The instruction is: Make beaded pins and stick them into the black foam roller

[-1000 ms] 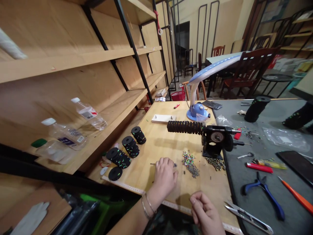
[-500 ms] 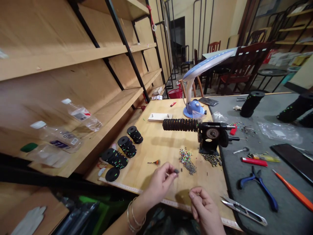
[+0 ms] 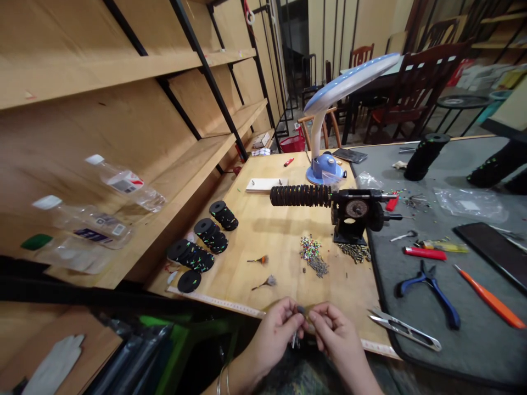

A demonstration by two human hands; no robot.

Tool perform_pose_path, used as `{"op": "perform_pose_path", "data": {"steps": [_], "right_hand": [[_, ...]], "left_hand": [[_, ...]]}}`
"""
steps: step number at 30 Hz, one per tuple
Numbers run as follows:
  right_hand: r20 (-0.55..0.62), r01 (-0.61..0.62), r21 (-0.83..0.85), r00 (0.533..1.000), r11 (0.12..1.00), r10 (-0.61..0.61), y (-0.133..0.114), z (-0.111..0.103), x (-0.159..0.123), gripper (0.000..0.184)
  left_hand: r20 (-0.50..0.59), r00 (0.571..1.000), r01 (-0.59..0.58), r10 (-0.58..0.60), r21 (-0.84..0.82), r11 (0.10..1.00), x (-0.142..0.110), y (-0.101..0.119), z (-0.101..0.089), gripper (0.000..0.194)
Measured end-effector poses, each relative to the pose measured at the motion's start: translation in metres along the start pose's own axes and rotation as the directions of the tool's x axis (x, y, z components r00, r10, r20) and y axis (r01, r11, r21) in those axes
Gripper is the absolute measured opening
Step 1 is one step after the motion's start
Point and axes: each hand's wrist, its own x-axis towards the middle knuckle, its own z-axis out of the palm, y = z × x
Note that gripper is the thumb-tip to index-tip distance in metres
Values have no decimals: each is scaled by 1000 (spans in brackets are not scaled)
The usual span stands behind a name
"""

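Hands at desk edge. Left hand (image 3: pixel 274 334): grip pinches a small dark piece (image 3: pixel 301 310), thumb against forefinger; piece sits between the two hands, above the near edge of the desk (image 3: pixel 284 225). Slim pale item (image 3: pixel 293 340) shows below the same fingers; too small to identify. Right hand (image 3: pixel 337 333): thumb and forefinger pressed together just beside the piece; cannot tell whether anything thin lies between them.

Positions, taken from the hands:
- 10 o'clock: two small tufted pieces lying on the desk, orange-and-dark tuft (image 3: pixel 259 260) farther, grey tuft (image 3: pixel 265 282) nearer, apart. Beyond them, black foam rolls (image 3: pixel 211 236) with bright flecks.
- 11 o'clock: white block (image 3: pixel 267 185) with two upright pins.
- 12 o'clock: multicoloured beads (image 3: pixel 309 248), touching a heap of grey metal bits (image 3: pixel 319 266). Far off, blue-and-white lamp (image 3: pixel 324 164).
- 1 o'clock: black geared device (image 3: pixel 354 211), ringed black roll (image 3: pixel 300 196) projecting level from its left side; brassy bits (image 3: pixel 354 253) at its base.
- 3 o'clock: open metal snips (image 3: pixel 405 329); beyond, blue-handled pliers (image 3: pixel 430 288) on grey mat (image 3: pixel 395 274).
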Motion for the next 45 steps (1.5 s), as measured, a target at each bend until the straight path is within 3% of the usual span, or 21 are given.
{"op": "perform_pose_path", "data": {"steps": [8, 18, 37, 45], "right_hand": [[6, 38, -26, 999, 999, -37, 6, 1, -1, 55], [0, 28, -31, 1000, 999, -28, 6, 0, -2, 51], [16, -65, -74, 998, 995, 66, -4, -1, -6, 50], [150, -88, -102, 983, 991, 103, -5, 1, -6, 46]], "left_hand": [[12, 999, -53, 52, 78, 996, -2, 2, 7, 45], [18, 999, -43, 43, 8, 999, -4, -4, 12, 41], [-68, 996, 62, -66, -52, 997, -2, -7, 9, 27], [-74, 993, 88, -93, -67, 994, 0, -8, 5, 28]]}}
